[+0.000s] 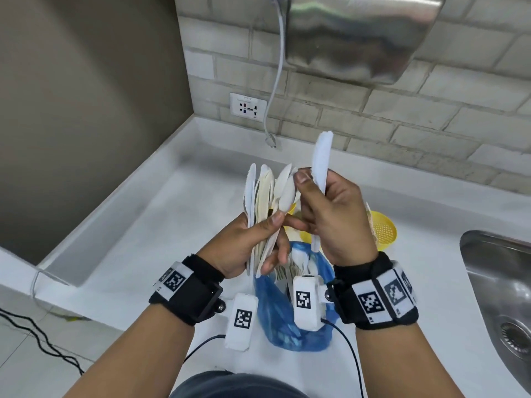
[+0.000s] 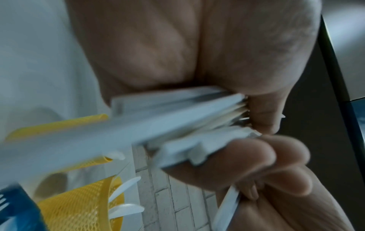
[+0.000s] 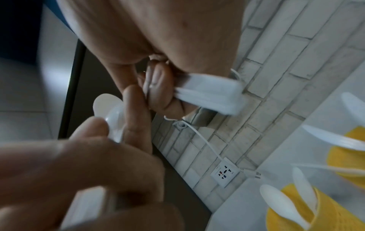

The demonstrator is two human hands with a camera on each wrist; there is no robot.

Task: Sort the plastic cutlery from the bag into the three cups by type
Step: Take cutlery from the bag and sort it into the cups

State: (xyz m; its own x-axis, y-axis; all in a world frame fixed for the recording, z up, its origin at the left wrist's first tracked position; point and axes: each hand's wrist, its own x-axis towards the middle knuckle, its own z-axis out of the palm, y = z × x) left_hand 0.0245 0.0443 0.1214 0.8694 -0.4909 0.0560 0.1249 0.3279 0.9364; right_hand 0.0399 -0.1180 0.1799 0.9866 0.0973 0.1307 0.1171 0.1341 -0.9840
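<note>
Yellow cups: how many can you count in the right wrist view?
2. The lower cup sits at the bottom right corner and the upper cup at the right edge; another may be out of frame.

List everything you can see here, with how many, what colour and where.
knife: one, white, upright in right hand
cutlery bunch: several knives and spoons, white and cream, fanned upright in left hand
bag: one, blue, on the counter under the hands, forks and spoons inside
cups: yellow mesh, behind the hands, two shown in the right wrist view with cutlery in them, a third not clear
counter: white
sink: one, steel, far right
socket: one, white, on the brick wall
cable: one, white, hanging with its plug loose
steel box: one, on the wall above
wrist cameras: two, white, with markers
left hand: grip round the bunch
right hand: grip round the knife
</note>
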